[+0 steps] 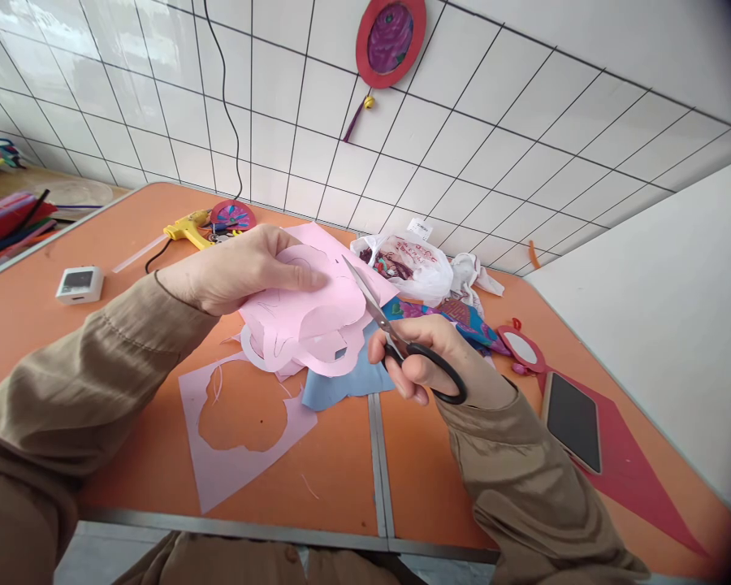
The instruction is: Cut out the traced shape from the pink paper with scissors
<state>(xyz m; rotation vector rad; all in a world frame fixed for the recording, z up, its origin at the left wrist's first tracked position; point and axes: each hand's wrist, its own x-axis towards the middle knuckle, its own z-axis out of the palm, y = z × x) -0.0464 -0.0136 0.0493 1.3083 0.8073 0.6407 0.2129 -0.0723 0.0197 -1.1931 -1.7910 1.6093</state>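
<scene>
My left hand [261, 272] pinches a sheet of pink paper [332, 301], thumb on top, above the middle of the table. Curved outlines are drawn on the sheet, and part of it is cut to a wavy edge. In my right hand [439, 353] is a pair of scissors [380, 318] with black handles, fingers through the loops. Their blades point up and left at the sheet's right side; whether they touch it I cannot tell. Below lies a pink paper offcut [188, 422] with a flower-shaped hole. Blue fabric or paper [341, 392] rests under the held sheet.
On the orange table [317, 487] are a yellow glue gun [188, 230], a small white device [80, 284], a plastic bag [423, 272], patterned cloth [475, 325], a red-rimmed oval piece [522, 349], a phone [573, 422] and red paper [639, 487]. A tiled wall stands behind.
</scene>
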